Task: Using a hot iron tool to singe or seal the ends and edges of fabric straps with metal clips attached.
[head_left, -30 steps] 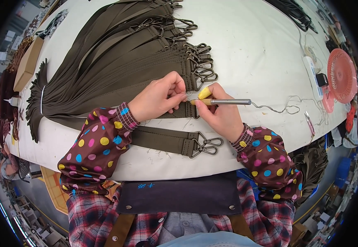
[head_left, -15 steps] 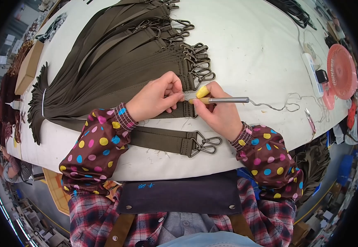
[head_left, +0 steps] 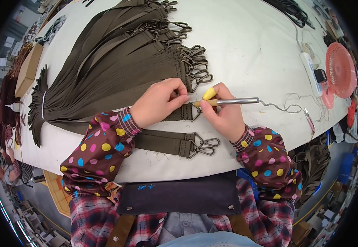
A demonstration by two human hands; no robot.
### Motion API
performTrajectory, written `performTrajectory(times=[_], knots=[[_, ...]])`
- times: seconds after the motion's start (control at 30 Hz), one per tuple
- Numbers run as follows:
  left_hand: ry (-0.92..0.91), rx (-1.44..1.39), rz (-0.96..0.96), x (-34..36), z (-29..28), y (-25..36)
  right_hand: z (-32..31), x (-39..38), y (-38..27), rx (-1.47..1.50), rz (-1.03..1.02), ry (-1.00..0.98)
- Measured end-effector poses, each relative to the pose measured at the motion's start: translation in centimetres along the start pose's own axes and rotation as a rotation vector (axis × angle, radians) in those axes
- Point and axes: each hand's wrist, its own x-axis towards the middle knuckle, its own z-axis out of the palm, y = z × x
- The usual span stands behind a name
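My right hand (head_left: 225,113), with a yellow cover on one fingertip, grips a pen-shaped corded tool (head_left: 238,100) with a tan front part and a metal barrel. Its tip points left at the stitched end of a dark olive strap (head_left: 184,112). Over that strap my left hand (head_left: 159,102) is closed in a pinch close to the tip; what it holds is too small to make out. A metal buckle (head_left: 194,113) on this strap lies partly behind my right fingers. Nearer me, another strap (head_left: 162,142) ends in a metal snap hook (head_left: 207,146).
A fanned bundle of olive straps (head_left: 117,70), tied at the left by a white band (head_left: 43,105), covers much of the white table (head_left: 245,53). Snap hooks edge it. Right stand a pink basket (head_left: 340,68), a white power strip (head_left: 311,74) and small snips (head_left: 309,119). A cardboard box (head_left: 28,70) sits left.
My right hand and the tool have shifted slightly right, uncovering the strap's buckle. My left hand has moved a little down and right, its fingers still pinched by the strap end.
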Motion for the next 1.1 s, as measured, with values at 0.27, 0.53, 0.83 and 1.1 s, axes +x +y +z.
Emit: performTrajectory(times=[0.27,0.53,0.83,1.1], knots=[[-0.089,-0.338,-0.198,-0.2,-0.2,-0.4,0.1,0.2,-0.7,-0.123,0.037,-0.067],[-0.051,-0.372,-0.200,-0.3,-0.1,-0.7,0.4,0.3,-0.6,-0.129,0.036,-0.067],[-0.084,-0.357,-0.223,-0.2,-0.1,-0.5,0.4,0.3,-0.5,-0.183,0.020,-0.073],[-0.020,-0.094,-0.149,-0.8,-0.5,0.9,-0.1,0.2,-0.9,-0.086,0.046,-0.053]])
